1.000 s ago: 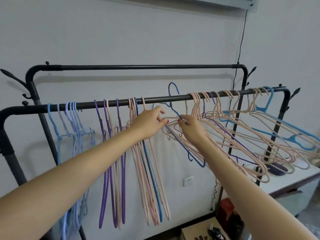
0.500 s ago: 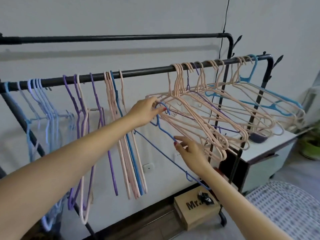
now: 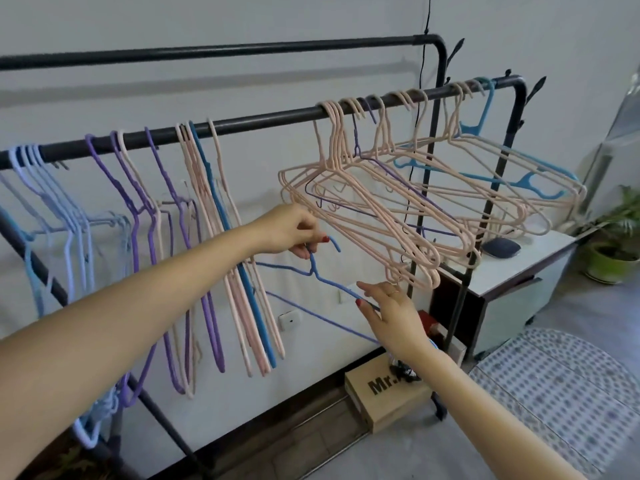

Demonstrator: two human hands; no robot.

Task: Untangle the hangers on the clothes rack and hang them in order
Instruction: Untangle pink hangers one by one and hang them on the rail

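Observation:
A dark blue hanger [image 3: 325, 277] is off the black rack rail [image 3: 263, 123], held low in front of it. My left hand [image 3: 292, 232] pinches its hook and neck. My right hand [image 3: 389, 311] holds its lower right arm with fingers around the wire. A tangled bunch of pink hangers [image 3: 374, 199], with purple and bright blue ones mixed in, hangs on the right half of the rail. On the left half hang sorted groups: light blue hangers [image 3: 52, 188], purple hangers [image 3: 138, 202], and pink hangers with one blue [image 3: 214, 209].
A second, higher rail [image 3: 221, 51] runs behind. A white cabinet [image 3: 512, 271] with a dark pouch on it stands under the rack's right end. A cardboard box [image 3: 384, 393] sits on the floor, a potted plant [image 3: 613, 251] at far right, a patterned mat [image 3: 554, 393] near it.
The dark blue hanger came off the rail and out of the tangled pink bunch, moving down. My left hand followed its hook downward; my right hand slid down along its arm. The camera tilted down.

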